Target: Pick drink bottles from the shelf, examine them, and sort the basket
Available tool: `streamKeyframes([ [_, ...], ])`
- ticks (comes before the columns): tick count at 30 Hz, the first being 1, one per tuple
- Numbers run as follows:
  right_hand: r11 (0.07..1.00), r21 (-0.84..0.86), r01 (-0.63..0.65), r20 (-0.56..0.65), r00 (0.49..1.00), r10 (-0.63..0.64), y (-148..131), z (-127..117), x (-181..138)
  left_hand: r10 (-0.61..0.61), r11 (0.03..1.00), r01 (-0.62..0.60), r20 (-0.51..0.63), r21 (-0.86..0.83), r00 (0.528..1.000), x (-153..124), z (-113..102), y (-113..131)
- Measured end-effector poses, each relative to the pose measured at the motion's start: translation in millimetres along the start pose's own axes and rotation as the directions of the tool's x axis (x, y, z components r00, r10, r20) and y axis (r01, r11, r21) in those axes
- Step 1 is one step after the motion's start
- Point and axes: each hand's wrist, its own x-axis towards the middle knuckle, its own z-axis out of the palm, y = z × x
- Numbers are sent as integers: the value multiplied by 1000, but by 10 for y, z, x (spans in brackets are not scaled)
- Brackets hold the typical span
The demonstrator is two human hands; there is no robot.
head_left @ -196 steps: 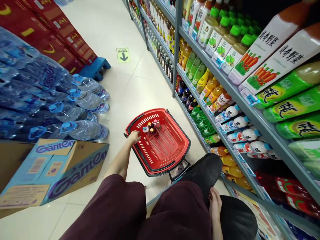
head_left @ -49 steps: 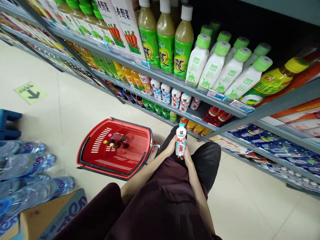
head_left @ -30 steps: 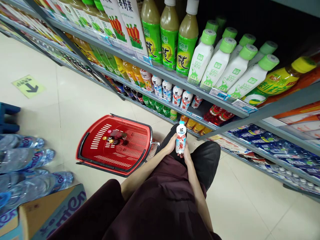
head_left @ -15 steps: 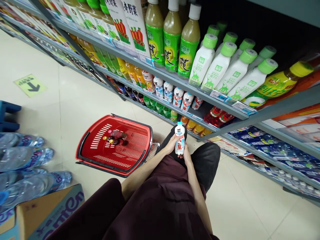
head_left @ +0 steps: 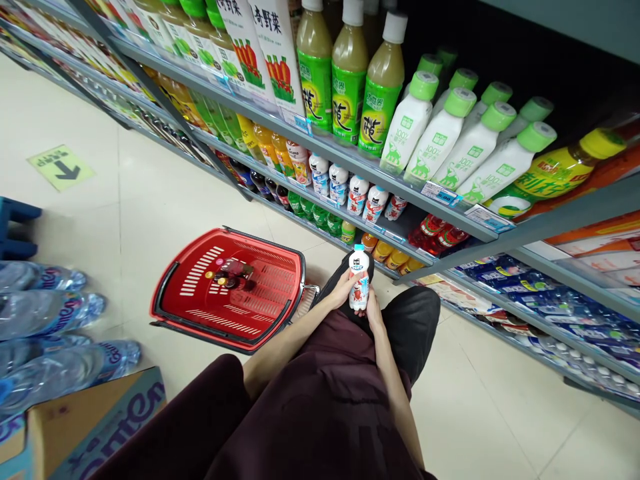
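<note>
A small white drink bottle (head_left: 359, 280) with a light blue cap and red fruit on its label stands upright between my hands, above my knees. My left hand (head_left: 344, 288) grips it from the left, the thumb lying across its front. From the lower right, my right hand (head_left: 373, 309) holds the bottle near its base; some of those fingers are behind it. To the left on the floor is a red shopping basket (head_left: 265, 247) with a few small bottles (head_left: 235, 277) inside. Similar white bottles (head_left: 358, 195) line the lower shelf ahead.
Store shelves (head_left: 350, 157) full of drinks run diagonally ahead. Green-capped white bottles (head_left: 445, 137) lean on the upper shelf. At left lie large water bottles (head_left: 45, 317) beside a cardboard box (head_left: 95, 417) and a blue stool (head_left: 17, 227). A floor arrow sign (head_left: 61, 168) is farther off.
The bottle's lower end has shifted very slightly in my hands, and the thumb of my left hand sits a little lower on it. The basket has not moved.
</note>
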Motion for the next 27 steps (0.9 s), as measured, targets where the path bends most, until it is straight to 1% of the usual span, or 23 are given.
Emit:
streamKeyframes([
  [3, 1000, -1, 16, 1, 1000, -16, 23, -2, 11, 6, 1000, -6, 15, 13, 1000, -5, -3, 1],
  [7, 999, -8, 44, 0, 999, -44, 38, -1, 10, 18, 1000, -18, -12, 21, 1000, -15, -2, 23],
  [12, 997, -61, 57, -15, 998, -58, 4, -7, -13, 22, 1000, -21, -12, 19, 1000, -30, -1, 66],
  [16, 993, -117, 26, -40, 999, -30, -43, -19, -38, 58, 997, -58, -1, -48, 998, -23, 8, 93],
  [18, 991, -132, 15, -59, 998, -23, -58, -26, -47, 55, 994, -53, 13, -100, 998, -15, 10, 98],
  [22, 989, -145, 27, -99, 994, -42, -57, -36, -48, -16, 981, 25, 44, -194, 999, -2, -5, 91],
  [24, 989, -141, 46, -110, 992, -62, -47, -34, -39, -84, 965, 99, 70, -243, 994, -7, -20, 93],
  [27, 989, -121, 83, -109, 989, -96, -23, -21, -18, -193, 930, 226, 138, -292, 972, -36, -37, 132],
])
